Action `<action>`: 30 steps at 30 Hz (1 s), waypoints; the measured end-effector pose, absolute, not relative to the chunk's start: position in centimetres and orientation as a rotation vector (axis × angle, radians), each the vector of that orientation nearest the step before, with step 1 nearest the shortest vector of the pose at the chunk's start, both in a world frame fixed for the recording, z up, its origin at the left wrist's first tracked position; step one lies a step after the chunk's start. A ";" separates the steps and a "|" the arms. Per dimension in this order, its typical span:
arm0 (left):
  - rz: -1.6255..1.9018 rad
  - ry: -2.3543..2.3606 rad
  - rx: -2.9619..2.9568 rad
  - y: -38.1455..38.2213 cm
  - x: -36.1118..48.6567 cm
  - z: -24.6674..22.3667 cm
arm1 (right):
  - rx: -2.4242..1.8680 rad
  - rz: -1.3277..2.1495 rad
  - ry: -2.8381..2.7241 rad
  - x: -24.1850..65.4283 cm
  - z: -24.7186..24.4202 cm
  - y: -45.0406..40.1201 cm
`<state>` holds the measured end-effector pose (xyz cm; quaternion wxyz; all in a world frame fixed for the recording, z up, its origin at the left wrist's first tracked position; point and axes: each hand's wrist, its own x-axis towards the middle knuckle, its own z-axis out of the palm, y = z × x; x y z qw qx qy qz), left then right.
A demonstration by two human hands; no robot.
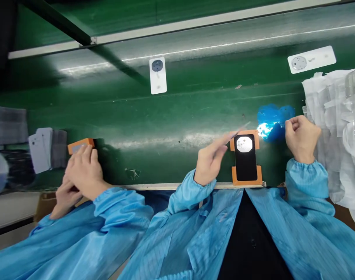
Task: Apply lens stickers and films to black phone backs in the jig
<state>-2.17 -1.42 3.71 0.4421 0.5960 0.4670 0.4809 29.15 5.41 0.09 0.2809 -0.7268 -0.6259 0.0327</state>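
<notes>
Close to the bench's front edge, a black phone-shaped panel [246, 168] with a white eight-sided patch [244, 144] lies in an orange fixture [247, 182]. My left hand [209, 161] is at the fixture's upper left, index finger stretched over its corner. A thin clear film [244, 126] juts from that fingertip, blurred. To the right, my right hand [303, 136] is closed, thumb and finger pinched together at the edge of shiny blue film pieces [272, 116]. Whatever sits in that pinch is too small to make out.
Two white phone-shaped panels, one near the middle [158, 82] and one at right [321, 58], lie further back. White sheets [326, 105] are piled at right. At left, a co-worker's hands [86, 169] cover another orange fixture [88, 142], beside pale panels [41, 149].
</notes>
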 end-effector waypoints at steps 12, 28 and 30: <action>0.674 1.008 2.782 -3.3 -0.5 0.8 | -1.082 0.343 -2.364 24.2 3.8 -3.0; 0.312 1.237 2.835 -2.0 -0.3 -0.4 | -1.190 0.236 -2.691 22.9 1.0 -1.5; 0.337 1.219 2.868 -2.1 -0.2 -0.6 | -1.178 0.239 -2.708 22.9 1.0 -1.4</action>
